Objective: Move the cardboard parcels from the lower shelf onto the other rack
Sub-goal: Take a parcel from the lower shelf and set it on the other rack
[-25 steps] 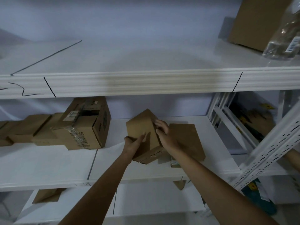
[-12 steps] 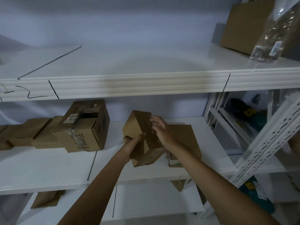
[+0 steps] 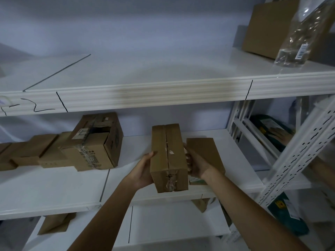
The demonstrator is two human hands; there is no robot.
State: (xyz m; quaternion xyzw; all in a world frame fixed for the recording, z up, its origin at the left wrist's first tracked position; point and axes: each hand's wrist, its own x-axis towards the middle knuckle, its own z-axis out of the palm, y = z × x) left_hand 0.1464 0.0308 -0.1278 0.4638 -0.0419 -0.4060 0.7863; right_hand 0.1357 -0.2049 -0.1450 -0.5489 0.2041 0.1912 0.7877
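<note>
Both hands, left (image 3: 145, 171) and right (image 3: 196, 164), grip a taped parcel (image 3: 168, 156) by its long sides, palms pressed flat. It has turned from tilted to seam-up and squared, lifted above the shelf (image 3: 54, 192); carrying can likely begin. Another parcel (image 3: 204, 154) lies just right; more boxes (image 3: 94, 142) remain left.

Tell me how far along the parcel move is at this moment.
Done: nothing visibly delivered; whether earlier parcels went across cannot be told. In hand: the left hand and right hand clamp one taped parcel from its sides. Left: the flat parcel beside it and the opened box with smaller boxes further left.
</note>
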